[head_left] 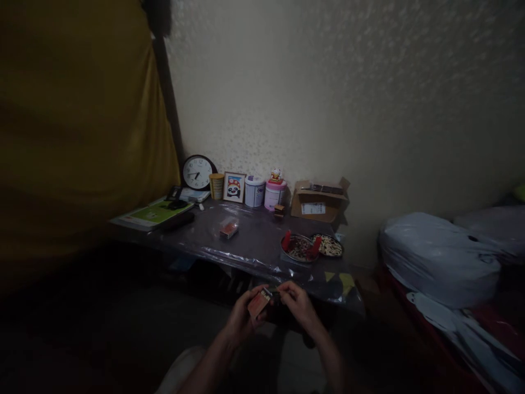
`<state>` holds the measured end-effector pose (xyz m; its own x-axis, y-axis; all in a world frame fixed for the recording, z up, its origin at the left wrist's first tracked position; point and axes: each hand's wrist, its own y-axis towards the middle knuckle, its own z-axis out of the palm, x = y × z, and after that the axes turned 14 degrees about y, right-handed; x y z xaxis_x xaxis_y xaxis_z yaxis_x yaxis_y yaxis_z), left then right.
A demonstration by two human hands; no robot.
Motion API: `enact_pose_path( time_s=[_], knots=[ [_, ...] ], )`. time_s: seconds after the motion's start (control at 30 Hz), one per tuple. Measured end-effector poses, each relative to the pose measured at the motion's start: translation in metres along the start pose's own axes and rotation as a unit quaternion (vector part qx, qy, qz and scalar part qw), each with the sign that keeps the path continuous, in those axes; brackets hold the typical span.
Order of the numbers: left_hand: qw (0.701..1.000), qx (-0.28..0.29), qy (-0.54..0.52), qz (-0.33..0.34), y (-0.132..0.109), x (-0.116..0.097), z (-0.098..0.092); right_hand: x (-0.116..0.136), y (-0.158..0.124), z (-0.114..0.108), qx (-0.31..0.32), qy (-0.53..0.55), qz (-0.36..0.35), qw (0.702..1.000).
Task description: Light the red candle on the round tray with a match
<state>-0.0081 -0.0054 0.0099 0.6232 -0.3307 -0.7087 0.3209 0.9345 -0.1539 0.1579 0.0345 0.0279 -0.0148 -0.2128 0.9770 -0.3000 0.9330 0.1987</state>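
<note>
In front of the table, my left hand (243, 317) grips a red matchbox (258, 304) whose tray is slid partly out, with pale match heads showing at its upper end. Just to the right of it, my right hand (296, 302) has thumb and fingertips pinched on what looks like a thin matchstick (274, 290), dim against the dark background. On the table lies a pack of red matchboxes (228, 227) in clear wrap. To the right stands a round tray (299, 259) of small dark-tipped pieces with two red objects (315, 247) on it.
Plastic sheeting covers the table (254, 241). Along the wall stand a clock (197, 172), a panda picture (234, 187), a white tin (255, 191), a pink tin (274, 196) and an open cardboard box (318, 202). A second plate (328, 245) sits beside the tray. Yellow cloth (82, 120) hangs left.
</note>
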Motion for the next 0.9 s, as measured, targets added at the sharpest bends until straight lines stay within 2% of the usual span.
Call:
enact_pose_path(
  time_s=[0.2,0.37,0.73,0.9],
  knots=[
    [0.997,-0.071,0.023,0.017,-0.001,-0.002,0.005,0.006,0.001,0.0,-0.043,0.138,0.07,0.987],
    [0.995,-0.096,0.03,0.019,0.0,-0.002,0.005,0.012,-0.002,0.0,-0.049,0.216,0.104,0.97],
    [0.991,-0.103,0.079,0.031,0.007,0.006,-0.005,0.021,-0.007,0.003,-0.038,0.249,0.132,0.959],
    [0.989,-0.114,0.096,0.011,0.006,0.006,-0.006,0.013,-0.006,0.003,-0.057,0.254,0.139,0.955]
  ],
)
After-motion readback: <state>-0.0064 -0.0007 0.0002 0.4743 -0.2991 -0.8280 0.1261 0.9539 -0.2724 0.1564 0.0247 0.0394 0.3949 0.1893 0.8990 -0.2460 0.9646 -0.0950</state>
